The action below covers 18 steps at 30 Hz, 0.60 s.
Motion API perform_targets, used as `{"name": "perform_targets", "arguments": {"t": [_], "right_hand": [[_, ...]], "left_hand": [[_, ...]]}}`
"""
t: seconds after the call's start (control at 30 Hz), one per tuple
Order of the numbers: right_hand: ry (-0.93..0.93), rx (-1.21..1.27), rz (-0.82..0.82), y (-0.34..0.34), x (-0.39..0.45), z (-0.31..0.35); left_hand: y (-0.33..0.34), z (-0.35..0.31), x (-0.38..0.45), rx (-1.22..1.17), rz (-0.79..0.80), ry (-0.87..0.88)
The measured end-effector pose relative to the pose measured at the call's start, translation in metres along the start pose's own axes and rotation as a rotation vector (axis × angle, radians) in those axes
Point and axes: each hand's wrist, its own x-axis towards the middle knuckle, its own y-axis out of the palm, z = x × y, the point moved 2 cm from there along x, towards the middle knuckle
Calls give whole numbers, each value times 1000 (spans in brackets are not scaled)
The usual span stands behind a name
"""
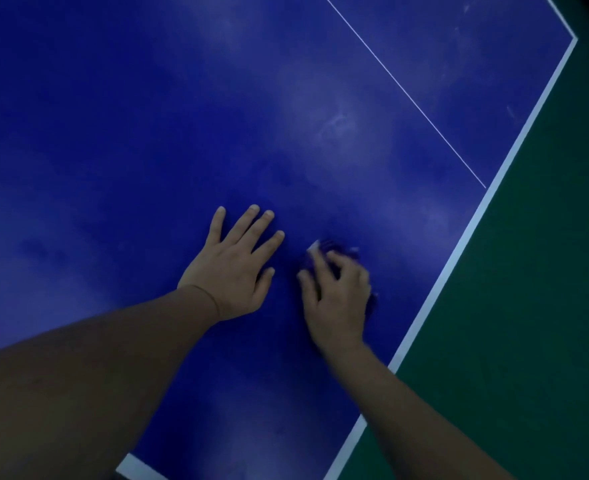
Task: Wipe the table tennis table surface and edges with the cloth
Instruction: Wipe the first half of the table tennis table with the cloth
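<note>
The blue table tennis table (147, 133) fills most of the head view, with a white border line along its right edge and a thin white centre line running toward the top. My left hand (236, 268) lies flat on the surface with fingers spread. Just to its right, my right hand (336, 292) presses a purple-blue cloth (324, 249) onto the table, fingers curled over it. Most of the cloth is hidden under that hand; only its far corner and a bit at the right show. The hand looks slightly blurred.
The table's right edge (466, 237) runs diagonally from the upper right to the bottom, with green floor (528, 306) beyond it. A corner of the table lies at the upper right (575, 38). Pale smears mark the surface near the middle (338, 119).
</note>
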Motion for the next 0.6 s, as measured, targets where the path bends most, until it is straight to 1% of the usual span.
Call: {"name": "perform_targets", "arguments": {"t": [0.03,0.1,0.13,0.17,0.2,0.23,0.33,0.37,0.4,0.43,0.5,0.53,0.57,0.6], "right_hand": [[-123,-11,47,2,-20,7],[-367,-32,115,-1,-40,-2],[-450,-43,124,-6,-38,-12],[-489,-60,117,-9,-32,-21],[-478,-75,106,-12,-23,-26],[-420,-79,92,-14,-13,-27],[-111,-45,25,-7,-4,-12],[-82,-24,19,-4,-15,-3],[-140,-15,35,-1,-32,5],[-270,-10,70,3,-52,8],[-598,10,125,3,-86,0],[-711,30,129,0,-89,-9],[-778,38,120,-3,-85,-15],[-800,27,108,-5,-78,-17]], "left_hand": [[0,0,0,0,1,-5],[-1,0,0,-8,3,-10],[-1,0,0,-16,5,-10],[-1,0,0,-25,5,-12],[0,0,0,-33,3,-17],[0,0,0,-40,-2,-19],[0,1,-1,-51,-24,-25],[-1,0,-2,-45,-23,-29],[-2,-1,-3,-35,-20,-35],[-3,-2,-5,-21,-24,-44],[-5,-6,-15,6,-54,-87],[-4,-9,-26,4,-73,-128],[-2,-14,-42,-6,-99,-182],[1,-19,-60,-17,-137,-248]]}}
